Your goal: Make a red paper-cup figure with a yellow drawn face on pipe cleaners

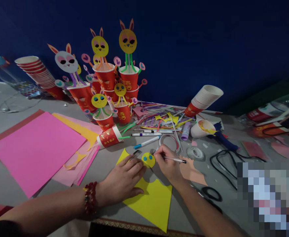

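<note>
One yellow disc (148,160) with two blue spots lies on the desk (114,210), one pen (175,159) and two tape rolls (191,152) between its 1 and 3 o'clock. The left hand (123,177) lies palm down at 8 o'clock, fingers side by side, thumb spread; the right hand (168,162), at 3, pinches the pen. Bare desk reaches the front edge at 7.
</note>
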The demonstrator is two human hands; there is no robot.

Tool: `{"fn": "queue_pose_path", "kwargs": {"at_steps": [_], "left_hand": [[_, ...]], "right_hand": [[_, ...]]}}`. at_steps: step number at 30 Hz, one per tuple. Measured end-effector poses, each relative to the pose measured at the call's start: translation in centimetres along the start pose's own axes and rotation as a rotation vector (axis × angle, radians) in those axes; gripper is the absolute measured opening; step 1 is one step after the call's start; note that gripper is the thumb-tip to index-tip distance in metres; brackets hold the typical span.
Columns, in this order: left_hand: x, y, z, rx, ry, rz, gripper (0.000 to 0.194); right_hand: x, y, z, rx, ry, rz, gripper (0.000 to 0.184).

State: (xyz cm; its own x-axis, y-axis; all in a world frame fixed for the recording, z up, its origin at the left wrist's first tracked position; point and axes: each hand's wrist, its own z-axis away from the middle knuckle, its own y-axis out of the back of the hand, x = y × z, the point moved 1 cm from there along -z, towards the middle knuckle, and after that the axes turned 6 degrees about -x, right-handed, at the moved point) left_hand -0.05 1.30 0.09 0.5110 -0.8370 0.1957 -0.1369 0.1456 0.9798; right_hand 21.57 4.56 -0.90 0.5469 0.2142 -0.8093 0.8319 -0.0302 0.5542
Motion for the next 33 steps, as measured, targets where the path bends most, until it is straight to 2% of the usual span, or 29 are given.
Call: {"fn": "queue_pose_path", "kwargs": {"at_steps": [33], "left_hand": [[-0.13, -0.31, 0.07, -0.005, -0.009, -0.021, 0.07]], "right_hand": [[-0.33, 0.14, -0.03, 0.016, 0.015, -0.002, 0.02]]}}
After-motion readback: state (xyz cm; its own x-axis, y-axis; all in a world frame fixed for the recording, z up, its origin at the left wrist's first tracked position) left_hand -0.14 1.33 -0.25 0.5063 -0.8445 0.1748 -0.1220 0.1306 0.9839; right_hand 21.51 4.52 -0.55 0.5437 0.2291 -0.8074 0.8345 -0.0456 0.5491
